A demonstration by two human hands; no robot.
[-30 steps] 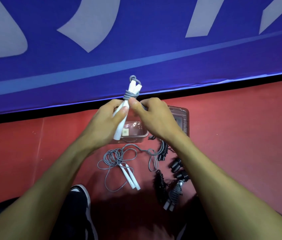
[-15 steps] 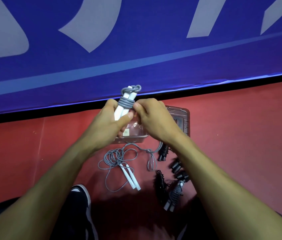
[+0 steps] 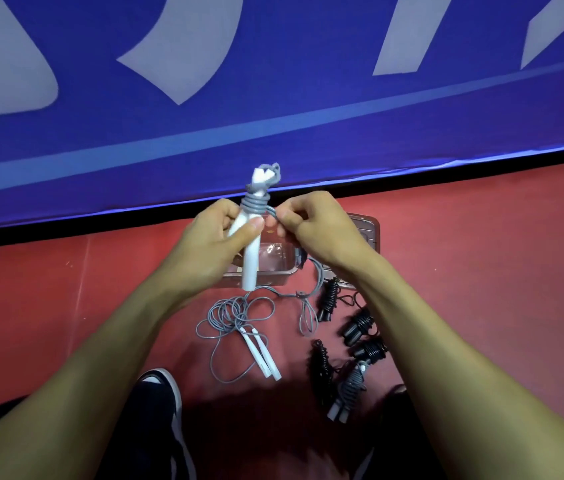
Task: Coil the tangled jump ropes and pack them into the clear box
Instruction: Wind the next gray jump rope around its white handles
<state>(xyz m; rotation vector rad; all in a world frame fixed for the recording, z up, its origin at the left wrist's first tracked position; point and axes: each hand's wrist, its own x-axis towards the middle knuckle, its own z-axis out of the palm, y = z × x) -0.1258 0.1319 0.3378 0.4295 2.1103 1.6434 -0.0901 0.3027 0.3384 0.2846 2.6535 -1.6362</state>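
Red sports flooring (image 3: 481, 258) runs up to a blue banner (image 3: 273, 116) with pale lettering at the far side; all items lie on the floor in front of the person.

Key relation: the left hand (image 3: 211, 247) grips 2 white handles (image 3: 251, 258) held together, long axis near-upright with the top tilted slightly right and away. The free grey cord (image 3: 318, 271) leaves the wrap to the right, directly into the right hand (image 3: 311, 226), which is therefore the nearer hand for the next turn. Left thumb and fingers are curled round the handles. Right thumb and fingers (image 3: 282, 221) are pressed together, pinching the cord just beside the wrap.

Condition of the rope in hand: several tight grey turns (image 3: 256, 206) sit near the top of the handles, with a small loop above them. The remaining cord hangs down to the floor and carries a loose knot or loop near (image 3: 305, 306); judged, this slack must be fed through before winding can finish.

Clear box (image 3: 273, 271): on the floor beneath both hands, open; contents cannot be determined.

Other ropes: 1 grey rope with white handles (image 3: 239, 327) lies loose to the near left, uncoiled. Black coiled ropes (image 3: 353, 327) lie to the right; count uncertain. 1 grey wound bundle (image 3: 350, 393) lies nearest. None is packed, as far as visible.
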